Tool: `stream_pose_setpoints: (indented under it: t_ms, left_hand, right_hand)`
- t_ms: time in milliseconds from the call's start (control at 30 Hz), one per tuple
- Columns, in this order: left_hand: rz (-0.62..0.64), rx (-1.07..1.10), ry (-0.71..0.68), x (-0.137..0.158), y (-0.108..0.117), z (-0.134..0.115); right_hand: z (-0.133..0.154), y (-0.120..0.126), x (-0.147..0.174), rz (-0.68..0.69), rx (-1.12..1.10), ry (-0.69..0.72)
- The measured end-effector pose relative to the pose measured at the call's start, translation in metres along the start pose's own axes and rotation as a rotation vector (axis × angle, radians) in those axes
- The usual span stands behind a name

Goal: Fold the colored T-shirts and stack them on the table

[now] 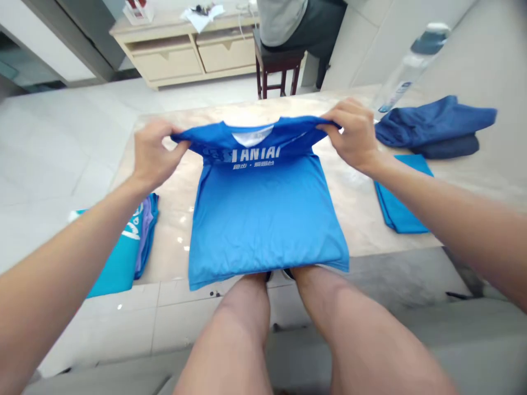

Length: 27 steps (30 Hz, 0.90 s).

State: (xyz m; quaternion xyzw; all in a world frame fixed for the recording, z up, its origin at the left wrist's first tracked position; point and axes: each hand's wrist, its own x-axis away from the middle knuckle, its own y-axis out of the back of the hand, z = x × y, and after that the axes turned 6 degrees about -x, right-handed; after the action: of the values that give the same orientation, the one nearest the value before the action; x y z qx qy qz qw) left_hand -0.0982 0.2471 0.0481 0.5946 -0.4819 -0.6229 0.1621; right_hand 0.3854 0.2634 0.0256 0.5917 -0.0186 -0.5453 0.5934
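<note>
A blue T-shirt (267, 214) with white lettering on its chest is stretched between my two hands. Its upper part is lifted, while the lower part lies over the table and its hem hangs past the near edge. My left hand (154, 151) pinches the left sleeve end between thumb and fingers. On the other side, my right hand (352, 131) grips the right sleeve end the same way. The white inside of the neckline shows between them.
Folded teal and purple clothes (119, 252) lie at the table's left. At right are a folded teal cloth (401, 192), a crumpled navy garment (436, 126) and a clear bottle (411, 66). Beyond the marble-look table (164, 241), a person sits on a dark stool (278, 57) by a cabinet (168, 63).
</note>
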Motion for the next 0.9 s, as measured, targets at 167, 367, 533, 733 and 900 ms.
stream_pose_setpoints:
  t_ms: [167, 367, 533, 733, 900]
  left_hand:
    - [0.011, 0.099, -0.032, 0.1, 0.033, -0.042]
    - [0.218, 0.107, -0.004, 0.172, 0.044, -0.061]
    - [0.259, 0.113, -0.005, 0.196, 0.058, -0.059]
    - [0.514, 0.184, -0.095, 0.231, 0.048, -0.076]
    - [0.528, 0.212, -0.134, 0.23, 0.039, -0.085]
  right_hand:
    - [0.063, 0.028, 0.087, 0.061, -0.081, 0.095]
    - [0.09, 0.036, 0.16, 0.323, -0.14, 0.046]
    - [0.107, 0.046, 0.184, 0.294, -0.171, -0.004]
    - [0.124, 0.036, 0.208, 0.431, -0.157, -0.016]
    - [0.135, 0.024, 0.204, 0.459, -0.201, 0.071]
